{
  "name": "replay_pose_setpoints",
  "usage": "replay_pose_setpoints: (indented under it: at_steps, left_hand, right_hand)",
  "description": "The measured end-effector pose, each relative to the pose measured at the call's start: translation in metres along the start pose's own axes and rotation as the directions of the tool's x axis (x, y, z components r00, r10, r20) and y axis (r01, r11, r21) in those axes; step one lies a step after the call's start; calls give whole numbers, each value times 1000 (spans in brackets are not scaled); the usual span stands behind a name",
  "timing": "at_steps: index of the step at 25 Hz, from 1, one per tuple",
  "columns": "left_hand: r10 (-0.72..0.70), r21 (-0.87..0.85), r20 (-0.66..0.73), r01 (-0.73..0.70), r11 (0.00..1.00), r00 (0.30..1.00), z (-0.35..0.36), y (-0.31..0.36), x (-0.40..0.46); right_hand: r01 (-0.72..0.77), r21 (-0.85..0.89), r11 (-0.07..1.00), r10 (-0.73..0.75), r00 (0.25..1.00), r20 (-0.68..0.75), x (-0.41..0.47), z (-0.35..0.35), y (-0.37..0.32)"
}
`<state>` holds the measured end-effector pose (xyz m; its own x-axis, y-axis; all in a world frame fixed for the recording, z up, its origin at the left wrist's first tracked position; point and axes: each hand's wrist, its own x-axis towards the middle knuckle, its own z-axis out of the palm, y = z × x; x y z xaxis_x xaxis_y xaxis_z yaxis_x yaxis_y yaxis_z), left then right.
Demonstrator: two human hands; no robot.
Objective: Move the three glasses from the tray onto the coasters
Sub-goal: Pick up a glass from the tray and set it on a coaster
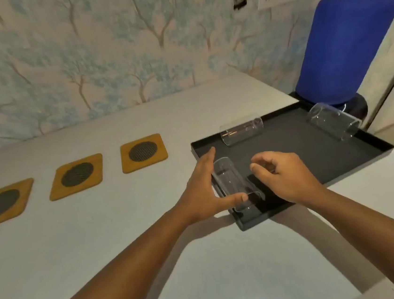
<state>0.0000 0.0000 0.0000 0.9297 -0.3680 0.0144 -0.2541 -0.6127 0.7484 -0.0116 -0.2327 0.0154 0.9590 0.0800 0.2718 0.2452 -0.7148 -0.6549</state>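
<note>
1. Pale tree-patterned wallpaper (pixel 106 49) is seen behind a light grey counter (pixel 102 234), with a blue cylindrical object (pixel 346 46) standing at the far right.
2. Three square tan coasters with dark round centres are laid in a row on the left: the left coaster (pixel 0 203), the middle coaster (pixel 76 176) and the right coaster (pixel 143 153). All three are bare.
3. Just right of them a black tray (pixel 314 155) is set, on which three clear glasses lie on their sides: a near glass (pixel 232 184) at the front corner, a far glass (pixel 241 131) by the back rim, and a right glass (pixel 334 122) at the far right end.
4. The near glass is flanked by the left hand (pixel 201 193), spread wide, with the thumb laid across its lower end and the fingers along its far side; whether it is gripped yet cannot be told.
5. The right hand (pixel 285 178) is held just beside the same glass, fingers loosely curled, with nothing in it.
6. Each glass is judged light, rigid, smooth and breakable, and likely to roll while lying down. A wrap around the middle of the wall is advised, followed by righting it before it is set down.
</note>
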Motion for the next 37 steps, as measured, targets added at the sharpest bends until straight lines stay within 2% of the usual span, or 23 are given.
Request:
replay_pose_setpoints:
  at_steps: [2, 5, 10, 15, 20, 22, 24, 26, 30, 34, 37]
  left_hand:
    - [7, -62, 14, -6, 998, 1000, 5, -1, 5]
    - [-55, -165, 26, 58, 985, 998, 15, -13, 3]
    - [-83, -267, -25, 73, 961, 996, 28, -23, -5]
    - [-80, -228, -47, 67, 971, 996, 32, -28, -5]
    - [-70, -232, -72, 52, 971, 995, 34, -35, -5]
    - [-41, -219, -106, 17, 976, 994, 34, -34, -7]
    - [-3, -192, -157, -28, 981, 988, 35, -32, -10]
    - [33, -157, -201, -65, 985, 979, 37, -31, -12]
    - [46, -146, -176, -72, 987, 983, 36, -24, -11]
    - [22, -40, -152, -29, 999, 988, 21, -42, -12]
    - [-3, 95, -225, 24, 995, 974, -13, -71, -18]
  right_hand:
    - [-67, 80, 995, 69, 998, -16, -2, 7, 4]
    - [-108, 143, 984, 109, 994, -3, -8, 21, 16]
    - [-147, 197, 969, 152, 988, -13, -9, 26, 28]
    - [-175, 277, 945, 164, 984, 62, -7, 22, 28]
    - [-274, 401, 874, 229, 960, 159, -4, 18, 27]
    - [-344, 446, 826, 258, 935, 243, 1, 13, 25]
    - [-423, 464, 778, 253, 887, 386, 7, 8, 18]
    - [-424, 412, 807, 210, 857, 470, 10, 10, 8]
    - [-393, 361, 846, 200, 861, 468, 11, 20, -5]
    - [-455, 440, 774, 268, 866, 423, 15, 22, 0]
    - [-466, 524, 713, 285, 876, 390, 22, 23, -2]
